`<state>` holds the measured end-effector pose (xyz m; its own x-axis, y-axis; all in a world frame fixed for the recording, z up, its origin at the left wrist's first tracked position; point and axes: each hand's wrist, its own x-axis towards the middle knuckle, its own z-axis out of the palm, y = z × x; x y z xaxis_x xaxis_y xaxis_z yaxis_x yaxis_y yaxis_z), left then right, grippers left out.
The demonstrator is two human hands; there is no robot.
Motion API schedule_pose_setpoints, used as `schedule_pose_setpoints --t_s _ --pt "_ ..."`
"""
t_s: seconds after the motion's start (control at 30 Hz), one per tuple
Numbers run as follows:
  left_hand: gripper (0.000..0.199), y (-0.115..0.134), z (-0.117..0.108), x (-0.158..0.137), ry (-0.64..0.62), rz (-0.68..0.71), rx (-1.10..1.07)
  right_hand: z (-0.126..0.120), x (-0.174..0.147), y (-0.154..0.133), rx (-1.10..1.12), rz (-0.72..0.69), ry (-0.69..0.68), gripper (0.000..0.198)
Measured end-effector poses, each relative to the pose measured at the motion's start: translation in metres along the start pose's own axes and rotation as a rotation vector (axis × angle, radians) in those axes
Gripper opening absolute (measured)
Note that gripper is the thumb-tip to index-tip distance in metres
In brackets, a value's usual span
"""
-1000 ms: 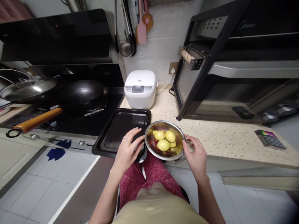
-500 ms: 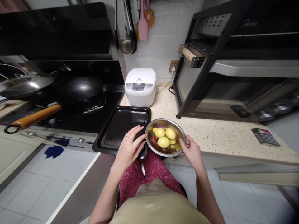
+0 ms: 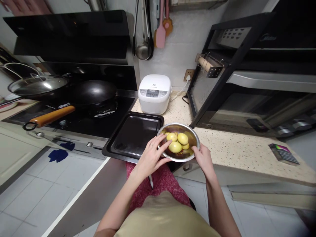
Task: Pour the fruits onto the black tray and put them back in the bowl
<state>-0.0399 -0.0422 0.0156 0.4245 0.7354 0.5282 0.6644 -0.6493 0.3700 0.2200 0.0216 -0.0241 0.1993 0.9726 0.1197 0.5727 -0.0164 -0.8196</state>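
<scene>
A round steel bowl [image 3: 181,159] is in front of me, at the tray's right front corner. Inside lie several smooth, yellow-green oval pieces [image 3: 175,147] that look like fruit; their kind is unclear. Small dark reddish bits show beneath them. My right hand [image 3: 204,158] grips the bowl's right rim, thumb on top and fingers below. My left hand [image 3: 151,156] reaches over the left rim with fingers stretched and apart. Its fingertips are close to the nearest yellow pieces, and its thumb lies along the front rim. A black baking tray [image 3: 135,131] lies left of the bowl.
Behind the tray stands a white rice cooker [image 3: 155,93]. A wok [image 3: 93,92] with a wooden handle sits on the stove, beside a lidded pan [image 3: 39,85]. On the right are an oven [image 3: 259,105] and a small dark box [image 3: 283,153]. A cabinet door [image 3: 98,191] stands out at lower left.
My left hand has moved right, from beside the bowl to over its left rim. The right hand keeps its hold on the bowl. The view has shifted slightly.
</scene>
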Motion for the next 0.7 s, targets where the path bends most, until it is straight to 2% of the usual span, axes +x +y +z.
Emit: schedule_pose_setpoints --t_s 0.07,0.13,0.27,0.33,0.47,0.7 --pt "0.073 -0.002 0.002 0.000 0.021 -0.055 -0.035 -0.001 0.007 -0.014 -0.033 -0.067 0.011 0.024" --pt "0.074 -0.005 0.006 0.000 0.046 -0.136 -0.072 0.001 0.015 -0.032 -0.109 -0.201 -0.002 0.028" --pt "0.077 -0.021 0.015 -0.001 0.116 -0.344 -0.107 0.017 0.029 -0.073 -0.246 -0.366 -0.056 0.033" --pt "0.082 -0.031 0.018 -0.002 0.153 -0.408 -0.110 0.028 0.034 -0.092 -0.335 -0.414 -0.082 0.035" --pt "0.092 -0.051 0.020 -0.006 0.206 -0.451 -0.112 0.052 0.038 -0.123 -0.465 -0.478 -0.162 0.037" --pt "0.102 -0.080 0.026 -0.015 0.298 -0.561 -0.081 0.080 0.035 -0.155 -0.576 -0.572 -0.234 0.039"
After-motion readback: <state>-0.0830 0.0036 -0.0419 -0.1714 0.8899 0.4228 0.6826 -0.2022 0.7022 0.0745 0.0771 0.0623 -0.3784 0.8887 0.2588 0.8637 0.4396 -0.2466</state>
